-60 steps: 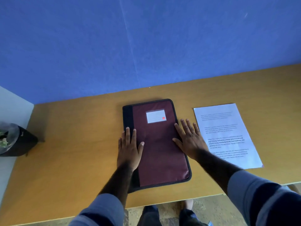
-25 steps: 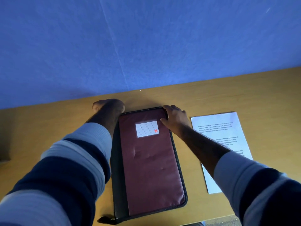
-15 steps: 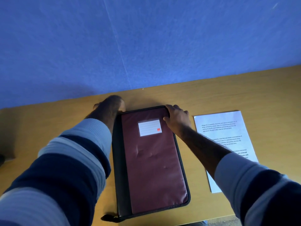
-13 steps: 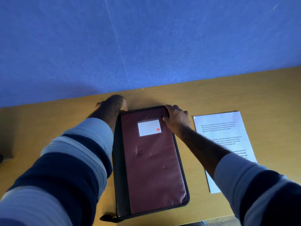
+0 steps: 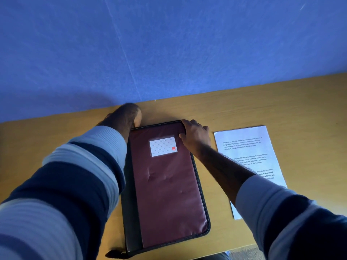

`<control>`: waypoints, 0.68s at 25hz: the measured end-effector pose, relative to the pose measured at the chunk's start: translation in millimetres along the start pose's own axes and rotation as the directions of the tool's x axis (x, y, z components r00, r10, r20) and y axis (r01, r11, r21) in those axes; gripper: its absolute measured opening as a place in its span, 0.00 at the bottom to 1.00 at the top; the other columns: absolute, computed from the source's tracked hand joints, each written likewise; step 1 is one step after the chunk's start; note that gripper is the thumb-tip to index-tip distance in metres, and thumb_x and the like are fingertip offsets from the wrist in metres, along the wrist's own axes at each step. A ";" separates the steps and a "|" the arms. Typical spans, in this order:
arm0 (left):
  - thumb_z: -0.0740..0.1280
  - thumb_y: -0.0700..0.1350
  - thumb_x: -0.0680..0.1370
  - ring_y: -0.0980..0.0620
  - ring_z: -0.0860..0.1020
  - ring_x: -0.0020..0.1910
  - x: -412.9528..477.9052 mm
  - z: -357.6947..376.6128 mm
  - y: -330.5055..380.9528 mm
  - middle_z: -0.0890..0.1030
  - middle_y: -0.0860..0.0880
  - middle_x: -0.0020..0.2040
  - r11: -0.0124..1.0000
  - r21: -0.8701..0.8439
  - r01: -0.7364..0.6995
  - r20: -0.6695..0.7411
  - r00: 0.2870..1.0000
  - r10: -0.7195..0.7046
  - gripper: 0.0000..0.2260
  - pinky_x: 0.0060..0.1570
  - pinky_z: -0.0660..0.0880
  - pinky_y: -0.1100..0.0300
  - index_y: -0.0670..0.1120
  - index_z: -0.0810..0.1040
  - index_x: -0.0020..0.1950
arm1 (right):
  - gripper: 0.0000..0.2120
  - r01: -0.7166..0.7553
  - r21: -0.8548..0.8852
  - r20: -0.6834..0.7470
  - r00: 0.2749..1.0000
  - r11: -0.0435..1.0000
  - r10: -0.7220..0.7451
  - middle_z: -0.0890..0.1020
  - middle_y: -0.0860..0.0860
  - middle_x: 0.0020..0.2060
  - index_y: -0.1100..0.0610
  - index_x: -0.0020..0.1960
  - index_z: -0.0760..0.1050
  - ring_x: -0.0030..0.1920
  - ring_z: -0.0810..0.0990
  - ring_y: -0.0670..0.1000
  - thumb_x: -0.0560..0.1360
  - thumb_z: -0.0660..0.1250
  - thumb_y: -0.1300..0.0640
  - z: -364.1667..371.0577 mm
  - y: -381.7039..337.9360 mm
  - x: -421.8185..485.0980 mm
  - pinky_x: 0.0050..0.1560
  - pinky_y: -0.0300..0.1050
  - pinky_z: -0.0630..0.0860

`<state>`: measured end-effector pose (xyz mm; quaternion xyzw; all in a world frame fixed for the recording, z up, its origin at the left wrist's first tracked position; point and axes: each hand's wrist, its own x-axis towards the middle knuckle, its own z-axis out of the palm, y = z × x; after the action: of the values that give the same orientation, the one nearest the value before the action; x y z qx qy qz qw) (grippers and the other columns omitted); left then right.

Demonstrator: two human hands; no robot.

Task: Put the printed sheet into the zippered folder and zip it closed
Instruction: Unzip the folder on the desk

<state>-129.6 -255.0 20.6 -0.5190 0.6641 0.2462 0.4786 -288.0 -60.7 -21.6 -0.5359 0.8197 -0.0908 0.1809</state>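
The light was dim and cool where I worked, with a blue cast from the wall [image 5: 169,44] filling the upper half of the frame. My left hand [image 5: 124,115] threw a soft dark shadow onto the wall at centre left. The printed sheet [image 5: 247,147] at right was the brightest patch, its text sharp enough to see lines. My left sleeve [image 5: 65,184] in the lower left was blurred and swollen by the wide lens, and the table [image 5: 281,102] edge bowed.
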 end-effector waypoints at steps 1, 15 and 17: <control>0.61 0.37 0.82 0.48 0.73 0.40 3.2 1.1 1.6 0.80 0.40 0.49 1.000 -0.019 -0.008 0.003 1.000 0.008 0.09 0.36 0.70 0.58 0.35 0.79 0.52 | 0.19 -0.006 0.007 0.001 1.000 1.000 0.006 0.80 0.53 0.56 0.52 0.68 0.72 0.56 0.80 0.57 0.78 0.68 0.52 0.3 0.2 0.1 0.62 0.57 0.69; 0.57 0.37 0.84 0.50 0.76 0.46 -3.9 3.5 57.1 0.79 0.42 0.67 0.902 -0.411 -0.130 -0.171 0.983 0.064 0.14 0.55 0.72 0.56 0.35 0.75 0.67 | 0.14 -0.041 0.086 -0.005 0.999 0.995 0.042 0.79 0.53 0.52 0.54 0.61 0.76 0.52 0.79 0.56 0.77 0.67 0.54 3.2 -0.6 0.1 0.59 0.56 0.70; 0.58 0.37 0.84 0.50 0.76 0.52 -7.1 3.0 73.5 0.81 0.44 0.63 0.899 -0.415 -0.137 -0.175 0.982 0.069 0.11 0.57 0.71 0.56 0.37 0.79 0.57 | 0.13 -0.044 0.088 -0.003 0.999 0.995 0.044 0.80 0.53 0.51 0.54 0.60 0.76 0.52 0.80 0.56 0.76 0.67 0.54 3.4 -0.1 0.9 0.58 0.56 0.70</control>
<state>-196.4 -224.3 13.2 -0.5923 0.6564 0.3688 0.2868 -286.8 -61.4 -24.9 -0.5091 0.8269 -0.1240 0.2043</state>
